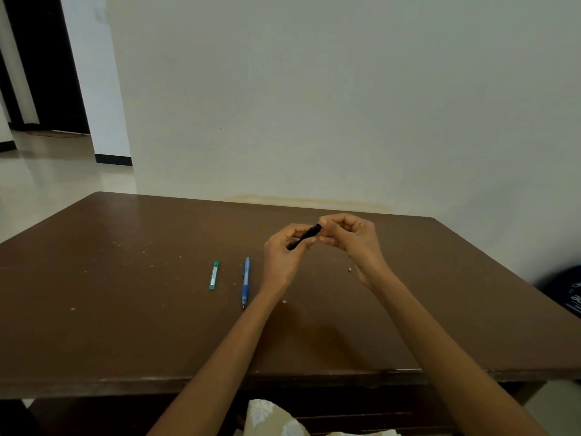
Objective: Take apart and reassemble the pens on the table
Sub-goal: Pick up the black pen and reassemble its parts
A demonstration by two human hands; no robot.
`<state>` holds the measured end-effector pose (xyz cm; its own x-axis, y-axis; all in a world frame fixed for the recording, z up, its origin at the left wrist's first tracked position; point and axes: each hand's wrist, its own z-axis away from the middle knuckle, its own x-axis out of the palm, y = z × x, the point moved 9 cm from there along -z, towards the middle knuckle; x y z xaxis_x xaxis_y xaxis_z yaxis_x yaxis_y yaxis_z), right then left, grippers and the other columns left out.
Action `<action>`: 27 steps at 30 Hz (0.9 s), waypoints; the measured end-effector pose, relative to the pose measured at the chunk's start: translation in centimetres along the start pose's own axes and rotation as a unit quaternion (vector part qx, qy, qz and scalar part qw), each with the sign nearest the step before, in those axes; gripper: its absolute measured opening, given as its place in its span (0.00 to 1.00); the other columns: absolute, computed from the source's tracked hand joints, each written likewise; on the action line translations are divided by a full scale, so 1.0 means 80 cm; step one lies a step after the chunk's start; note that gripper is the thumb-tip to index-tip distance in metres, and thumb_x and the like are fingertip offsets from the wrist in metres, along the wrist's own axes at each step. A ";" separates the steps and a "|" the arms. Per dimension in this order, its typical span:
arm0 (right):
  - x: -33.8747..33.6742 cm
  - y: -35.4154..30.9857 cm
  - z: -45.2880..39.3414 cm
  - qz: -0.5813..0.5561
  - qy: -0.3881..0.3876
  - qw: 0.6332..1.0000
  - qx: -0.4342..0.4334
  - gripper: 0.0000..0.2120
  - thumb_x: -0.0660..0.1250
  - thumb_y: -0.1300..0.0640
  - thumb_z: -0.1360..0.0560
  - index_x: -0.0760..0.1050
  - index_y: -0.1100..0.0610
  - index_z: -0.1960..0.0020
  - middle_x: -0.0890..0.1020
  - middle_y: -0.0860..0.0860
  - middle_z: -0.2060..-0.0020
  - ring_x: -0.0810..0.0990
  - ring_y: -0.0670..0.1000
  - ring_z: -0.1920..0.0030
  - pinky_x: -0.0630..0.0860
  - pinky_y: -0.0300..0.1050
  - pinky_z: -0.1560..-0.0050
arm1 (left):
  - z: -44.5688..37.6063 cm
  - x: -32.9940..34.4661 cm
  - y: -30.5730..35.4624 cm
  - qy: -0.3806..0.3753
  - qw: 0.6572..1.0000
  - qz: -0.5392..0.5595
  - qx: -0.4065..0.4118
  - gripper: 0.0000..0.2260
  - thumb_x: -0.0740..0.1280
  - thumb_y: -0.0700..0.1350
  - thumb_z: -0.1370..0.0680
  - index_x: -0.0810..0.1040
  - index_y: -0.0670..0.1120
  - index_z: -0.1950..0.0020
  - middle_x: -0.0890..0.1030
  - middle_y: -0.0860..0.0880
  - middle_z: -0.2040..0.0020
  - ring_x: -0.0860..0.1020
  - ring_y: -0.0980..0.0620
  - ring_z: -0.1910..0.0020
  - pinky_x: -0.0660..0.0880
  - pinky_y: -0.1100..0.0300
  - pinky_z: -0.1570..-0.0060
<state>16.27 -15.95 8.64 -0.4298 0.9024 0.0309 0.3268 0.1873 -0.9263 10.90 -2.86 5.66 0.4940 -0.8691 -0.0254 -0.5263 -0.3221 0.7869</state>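
Only the one head view here, looking down over a brown bench (pixel 125 309) pushed up against a plain pale wall (pixel 314 89). Both bare arms reach in from the bottom of the frame and meet a bit right of centre, raised above the bench top. The left hand (pixel 283 256) has its fingers (pixel 309 242) curled and pinching the lower part of a black pen (pixel 304 236), which sits tilted, its upper end pointing up and to the right. The right hand (pixel 349 236) closes in on that upper end, fingers bunched together and pinching the tip of the pen, so the two hands are pretty much touching around it. Can't really tell if a piece is coming loose there, it's too small and dark. Left of the hands, lying flat on the bench, there's a blue pen (pixel 245 283) running roughly top to bottom of the frame, and just left of that a short green tube (pixel 214 275), about parallel to it and a little apart. A tiny pale bit (pixel 350 270) lies on the bench just under the right wrist, and another small speck (pixel 284 301) sits near the left forearm. Far upper left there's a dark doorway (pixel 47 58) and shiny floor (pixel 47 177).
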 end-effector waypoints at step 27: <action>-0.008 -0.003 0.005 0.042 0.018 0.998 -0.039 0.07 0.63 0.58 0.22 0.77 0.60 0.50 0.85 0.54 0.61 0.84 0.52 0.59 0.81 0.40 0.57 | 0.002 -0.003 0.001 0.011 0.999 -0.031 0.013 0.08 0.70 0.42 0.26 0.81 0.49 0.48 0.82 0.57 0.57 0.80 0.61 0.54 0.78 0.64 0.53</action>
<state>16.15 -16.72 8.71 -0.3677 0.9294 -0.0303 0.4255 0.1392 -0.8942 10.65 -2.70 5.62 0.5409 -0.8390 -0.0594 -0.5121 -0.3845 0.7681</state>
